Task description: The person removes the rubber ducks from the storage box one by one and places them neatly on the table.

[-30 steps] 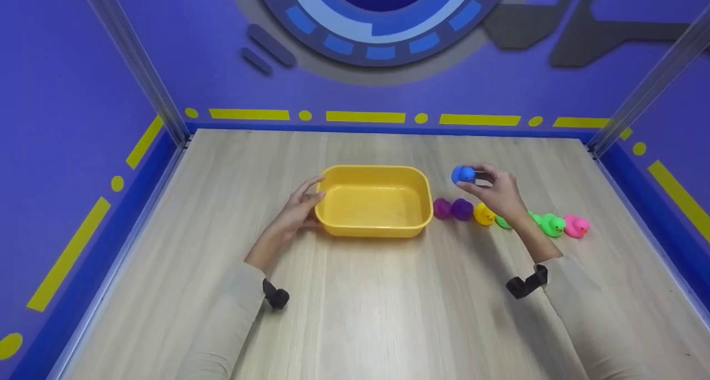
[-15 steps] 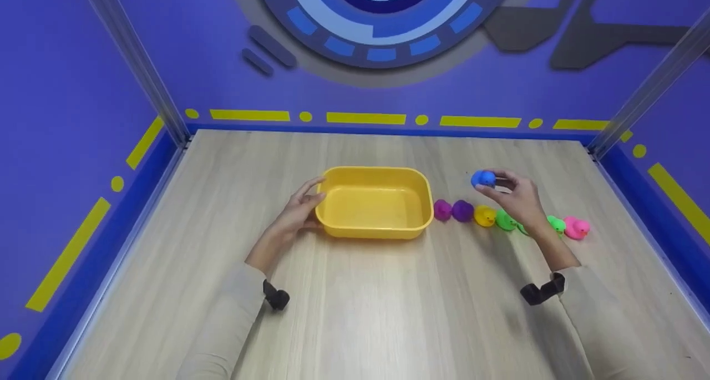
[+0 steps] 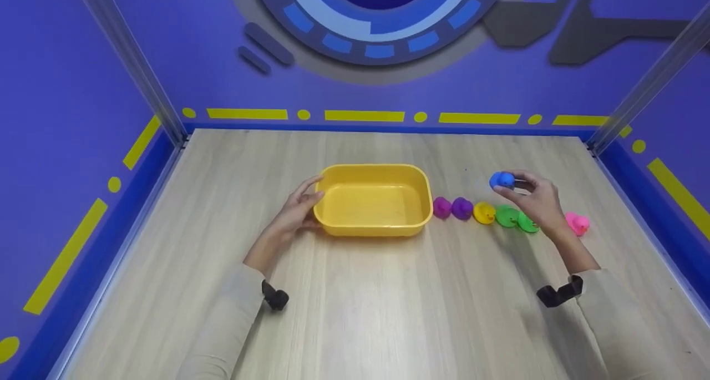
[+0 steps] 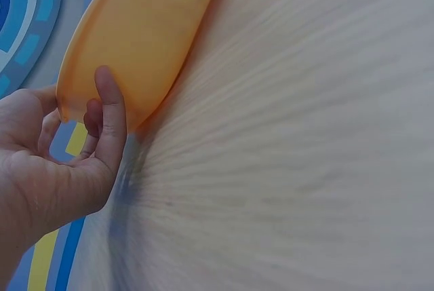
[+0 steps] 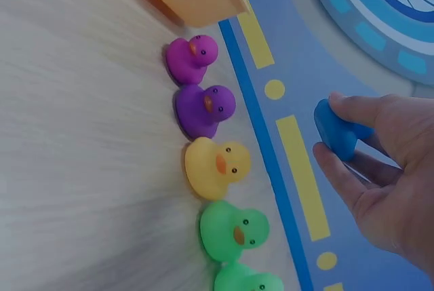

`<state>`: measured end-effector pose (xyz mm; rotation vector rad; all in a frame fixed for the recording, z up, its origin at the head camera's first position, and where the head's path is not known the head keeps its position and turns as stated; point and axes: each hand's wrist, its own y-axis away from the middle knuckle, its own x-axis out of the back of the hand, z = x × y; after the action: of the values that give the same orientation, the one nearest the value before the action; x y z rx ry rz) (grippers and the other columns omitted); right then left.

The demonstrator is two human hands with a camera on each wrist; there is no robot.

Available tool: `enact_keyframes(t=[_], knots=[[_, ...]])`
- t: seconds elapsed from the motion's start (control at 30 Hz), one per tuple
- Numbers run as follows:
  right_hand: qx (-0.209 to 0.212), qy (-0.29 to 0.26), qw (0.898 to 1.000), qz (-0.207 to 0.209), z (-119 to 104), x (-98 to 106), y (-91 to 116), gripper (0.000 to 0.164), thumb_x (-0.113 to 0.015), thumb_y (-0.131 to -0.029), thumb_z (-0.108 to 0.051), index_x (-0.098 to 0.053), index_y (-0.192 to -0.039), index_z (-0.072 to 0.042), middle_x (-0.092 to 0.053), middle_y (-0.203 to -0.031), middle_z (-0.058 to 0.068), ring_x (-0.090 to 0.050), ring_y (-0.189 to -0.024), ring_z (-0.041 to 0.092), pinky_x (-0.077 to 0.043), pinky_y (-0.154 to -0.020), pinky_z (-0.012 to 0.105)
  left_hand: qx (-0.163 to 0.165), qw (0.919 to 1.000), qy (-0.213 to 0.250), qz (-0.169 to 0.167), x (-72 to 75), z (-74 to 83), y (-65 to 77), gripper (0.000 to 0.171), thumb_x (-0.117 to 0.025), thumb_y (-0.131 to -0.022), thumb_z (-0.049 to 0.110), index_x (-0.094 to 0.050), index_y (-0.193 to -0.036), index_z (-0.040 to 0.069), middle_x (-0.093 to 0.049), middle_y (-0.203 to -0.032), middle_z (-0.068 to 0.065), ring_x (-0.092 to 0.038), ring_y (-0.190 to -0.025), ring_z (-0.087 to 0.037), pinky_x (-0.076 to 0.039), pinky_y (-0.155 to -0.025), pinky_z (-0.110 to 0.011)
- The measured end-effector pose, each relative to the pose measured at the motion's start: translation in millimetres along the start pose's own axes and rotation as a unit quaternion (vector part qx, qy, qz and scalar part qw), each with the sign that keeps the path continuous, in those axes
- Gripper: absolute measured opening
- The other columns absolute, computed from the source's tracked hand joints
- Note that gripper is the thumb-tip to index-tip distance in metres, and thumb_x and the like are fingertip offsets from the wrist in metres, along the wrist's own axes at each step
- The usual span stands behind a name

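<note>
My right hand (image 3: 537, 198) pinches a blue rubber duck (image 3: 502, 180) between thumb and fingers, raised above the table. In the right wrist view the blue duck (image 5: 337, 130) shows between the fingertips. At the table's middle stands a yellow plastic basin (image 3: 377, 231) with nothing in it. My left hand (image 3: 297, 211) grips the left end of the basin at its rim; the left wrist view has fingers against its outer wall (image 4: 146, 40). Right of the basin runs a row of rubber ducks: magenta (image 3: 442, 207), purple (image 3: 462, 208), yellow (image 3: 484, 213), green (image 3: 507, 216) and pink (image 3: 577, 223).
A second green duck (image 3: 528, 222) is partly covered by the right hand and wrist. Blue walls (image 3: 366, 91) with yellow markings enclose the wooden table (image 3: 355, 302) at the back and sides. Both wrists carry black camera mounts (image 3: 560, 294).
My right hand has moved rightward with the blue duck, passing above the row and uncovering green ducks while covering another near the pink one. The left hand and basin stay in place.
</note>
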<state>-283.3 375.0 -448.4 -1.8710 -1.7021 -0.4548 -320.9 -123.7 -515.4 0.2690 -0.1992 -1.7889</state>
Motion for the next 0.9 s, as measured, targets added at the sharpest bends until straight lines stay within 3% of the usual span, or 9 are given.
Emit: enact_keyframes(t=[0.3,0.5,0.73,0.9], knots=[[-0.007,-0.003,1.0,0.019,10,17,6,0.052,-0.076,-0.093,-0.029,-0.063,-0.134,0.0,-0.061,-0.115,-0.015,-0.057,-0.099,-0.013,-0.048,-0.083,0.001,-0.004,0.9999,-0.002,-0.012,-4.2,-0.4,-0.3,0.048,-0.058,-0.105,0.033,-0.045,-0.151,0.038,-0.053,-0.131,-0.016,-0.066,-0.099,-0.024,-0.06,-0.069,-0.032],[-0.022,0.007,0.999,0.035,14,24,8,0.055,-0.077,-0.092,-0.031,-0.062,-0.135,0.001,-0.06,-0.113,-0.016,-0.056,-0.097,-0.015,-0.047,-0.081,0.001,-0.004,0.9999,-0.009,-0.005,-5.3,0.1,-0.1,0.047,-0.059,-0.105,0.032,-0.047,-0.149,0.039,-0.054,-0.129,-0.016,-0.066,-0.095,-0.023,-0.059,-0.066,-0.031],[-0.035,0.006,0.998,0.056,21,33,9,0.056,-0.079,-0.091,-0.03,-0.062,-0.134,0.003,-0.057,-0.102,-0.03,-0.057,-0.094,-0.016,-0.047,-0.079,0.0,-0.014,0.9995,-0.028,-0.01,-5.3,3.1,0.1,0.05,-0.061,-0.104,0.032,-0.045,-0.151,0.036,-0.054,-0.127,-0.017,-0.067,-0.091,-0.022,-0.062,-0.068,-0.033],[-0.027,0.0,0.997,0.066,23,36,9,0.055,-0.079,-0.091,-0.026,-0.063,-0.135,0.002,-0.059,-0.102,-0.029,-0.059,-0.094,-0.015,-0.048,-0.079,0.001,-0.018,0.9966,-0.081,0.001,-0.3,7.3,-1.3,0.053,-0.06,-0.104,0.034,-0.043,-0.154,0.033,-0.055,-0.122,-0.015,-0.066,-0.086,-0.019,-0.062,-0.067,-0.031]])
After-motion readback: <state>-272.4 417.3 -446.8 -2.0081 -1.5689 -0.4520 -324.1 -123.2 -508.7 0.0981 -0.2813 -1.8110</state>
